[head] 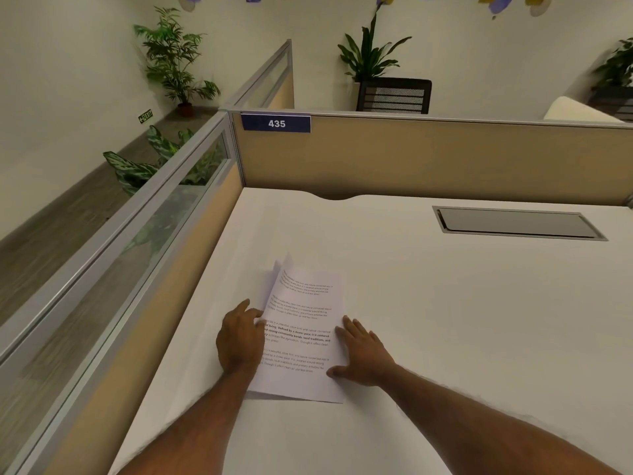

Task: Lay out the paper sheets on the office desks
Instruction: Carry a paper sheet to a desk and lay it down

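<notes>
My left hand (239, 337) has its fingers curled over the left edge of the paper sheets (303, 332), gripping it there, where the paper lifts off the surface. My right hand (364, 354) lies flat with straight, spread fingers pressing on the right edge of the same stack. Two hands, one stack. At the far-left corner a lifted layer shows there is more than one sheet, but I cannot count them exactly. The top sheet carries four blocks of printed text.

The stack rests on one white desk (445, 303), in its near-left part, near the left side panel. Set into the desk at the far right is one grey cable hatch (517, 223), closed, well apart from the paper.

Two tan partitions meet at the far-left corner: the far partition (428, 156) and the glass-topped side partition (154, 217). One blue label (276, 123) reading 435 sits on the far one.

Beyond them I count four plants: a palm (174, 53), a striped-leaf plant (144, 162) behind the glass, a broad-leaf plant (371, 56) and a fourth plant (616, 66) at the far right edge. I also count one black mesh chair back (394, 96) and one exit sign (145, 116) on the left wall.
</notes>
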Motion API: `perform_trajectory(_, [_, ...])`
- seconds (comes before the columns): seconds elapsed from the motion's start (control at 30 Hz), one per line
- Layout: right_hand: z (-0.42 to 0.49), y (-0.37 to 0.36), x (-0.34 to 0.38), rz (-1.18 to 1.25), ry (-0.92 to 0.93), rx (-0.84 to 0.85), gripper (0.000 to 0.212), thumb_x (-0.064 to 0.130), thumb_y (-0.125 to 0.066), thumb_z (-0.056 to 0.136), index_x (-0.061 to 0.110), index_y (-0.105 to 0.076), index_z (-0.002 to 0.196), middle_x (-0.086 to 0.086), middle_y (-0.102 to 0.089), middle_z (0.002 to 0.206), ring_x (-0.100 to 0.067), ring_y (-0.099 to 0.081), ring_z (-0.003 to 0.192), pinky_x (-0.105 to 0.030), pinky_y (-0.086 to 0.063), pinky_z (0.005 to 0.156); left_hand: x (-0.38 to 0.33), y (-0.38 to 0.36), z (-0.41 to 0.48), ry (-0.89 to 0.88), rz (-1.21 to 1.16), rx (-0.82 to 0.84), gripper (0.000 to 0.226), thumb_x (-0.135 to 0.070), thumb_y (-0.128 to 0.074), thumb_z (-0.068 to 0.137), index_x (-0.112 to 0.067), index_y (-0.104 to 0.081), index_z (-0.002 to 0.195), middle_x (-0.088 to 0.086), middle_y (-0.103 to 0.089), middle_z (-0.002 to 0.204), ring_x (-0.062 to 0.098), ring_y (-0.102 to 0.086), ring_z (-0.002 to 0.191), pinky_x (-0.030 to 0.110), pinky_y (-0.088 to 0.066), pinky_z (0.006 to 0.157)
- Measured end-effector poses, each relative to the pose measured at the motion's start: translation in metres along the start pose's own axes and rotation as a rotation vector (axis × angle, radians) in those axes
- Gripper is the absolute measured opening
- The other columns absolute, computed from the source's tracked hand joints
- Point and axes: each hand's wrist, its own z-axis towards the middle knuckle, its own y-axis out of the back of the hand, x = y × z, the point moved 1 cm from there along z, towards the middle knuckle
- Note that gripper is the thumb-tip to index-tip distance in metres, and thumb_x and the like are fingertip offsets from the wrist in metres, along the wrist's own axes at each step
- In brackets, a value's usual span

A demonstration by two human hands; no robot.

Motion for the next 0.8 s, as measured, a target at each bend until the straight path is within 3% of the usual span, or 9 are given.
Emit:
perform_trajectory(0.07, [0.0, 0.001, 0.001, 0.004, 0.001, 0.012, 0.105, 0.066, -0.062, 0.079, 0.02, -0.009, 0.157, -0.001, 0.008, 0.166, -0.02, 0.006, 0.153, -0.046, -0.004, 0.123, 0.0, 0.002, 0.0, -0.018, -0.003, -0.025, 0.013, -0.014, -0.074, 0.084, -0.009, -0.077, 0.095, 0.006, -0.066, 0.127, 0.029, -0.06, 0.109, 0.043, -0.055, 0.076])
perform_trajectory(0.2, [-0.001, 0.008, 0.0, 0.067, 0.002, 0.06, 0.109, 0.067, -0.063, 0.079, 0.017, -0.005, 0.157, -0.001, 0.008, 0.166, -0.019, 0.005, 0.153, -0.044, -0.004, 0.124, 0.001, 0.004, -0.001, -0.002, -0.119, 0.002, 0.012, -0.02, -0.073, 0.086, -0.01, -0.072, 0.092, 0.006, -0.073, 0.098, 0.027, -0.067, 0.085, 0.034, -0.053, 0.068])
perform_trajectory(0.33, [-0.007, 0.021, -0.008, 0.391, -0.078, -0.012, 0.107, 0.052, -0.072, 0.082, 0.012, -0.006, 0.157, -0.002, -0.013, 0.165, -0.017, -0.018, 0.15, -0.029, -0.016, 0.121, 0.0, 0.005, 0.002, -0.008, -0.32, 0.037, 0.014, -0.02, -0.066, 0.092, -0.009, -0.07, 0.1, 0.006, -0.074, 0.092, 0.018, -0.066, 0.075, 0.02, -0.049, 0.061])
perform_trajectory(0.43, [-0.013, 0.031, -0.022, 0.597, -0.173, -0.091, 0.104, 0.047, -0.074, 0.082, 0.009, -0.011, 0.155, -0.009, -0.027, 0.16, -0.021, -0.031, 0.145, -0.028, -0.025, 0.116, -0.008, 0.005, 0.004, 0.013, -0.484, 0.018, 0.019, -0.015, -0.069, 0.09, -0.004, -0.07, 0.105, 0.008, -0.074, 0.094, 0.016, -0.067, 0.079, 0.012, -0.046, 0.064])
perform_trajectory(0.53, [-0.024, 0.039, -0.035, 0.891, -0.26, -0.149, 0.103, 0.05, -0.075, 0.08, 0.012, -0.013, 0.155, -0.011, -0.032, 0.158, -0.024, -0.037, 0.142, -0.038, -0.034, 0.114, -0.022, 0.001, 0.005, 0.049, -0.605, 0.02, 0.023, -0.016, -0.071, 0.089, -0.003, -0.07, 0.108, 0.008, -0.073, 0.096, 0.015, -0.067, 0.08, 0.016, -0.049, 0.069])
perform_trajectory(0.63, [-0.04, 0.043, -0.05, 1.1, -0.34, -0.221, 0.097, 0.051, -0.074, 0.08, 0.011, -0.022, 0.152, -0.006, -0.05, 0.144, -0.02, -0.052, 0.126, -0.033, -0.044, 0.096, -0.04, -0.014, 0.002, 0.124, -0.7, 0.063, 0.025, -0.019, -0.072, 0.088, -0.005, -0.07, 0.109, 0.007, -0.074, 0.097, 0.019, -0.069, 0.085, 0.025, -0.053, 0.077])
perform_trajectory(0.73, [-0.061, 0.045, -0.065, 1.269, -0.384, -0.266, 0.075, 0.047, -0.073, 0.083, 0.011, -0.04, 0.14, 0.0, -0.069, 0.113, -0.015, -0.068, 0.098, -0.029, -0.05, 0.079, -0.068, -0.031, -0.006, 0.18, -0.815, 0.116, 0.027, -0.02, -0.074, 0.087, -0.006, -0.069, 0.109, 0.009, -0.074, 0.099, 0.021, -0.07, 0.089, 0.035, -0.056, 0.085])
perform_trajectory(0.8, [-0.074, 0.047, -0.079, 1.293, -0.389, -0.28, 0.059, 0.047, -0.072, 0.084, 0.008, -0.056, 0.125, -0.009, -0.072, 0.111, -0.019, -0.07, 0.09, -0.036, -0.053, 0.083, -0.089, -0.043, -0.013, 0.182, -0.856, 0.144, 0.027, -0.02, -0.075, 0.086, -0.005, -0.069, 0.107, 0.01, -0.074, 0.098, 0.022, -0.07, 0.089, 0.035, -0.056, 0.085])
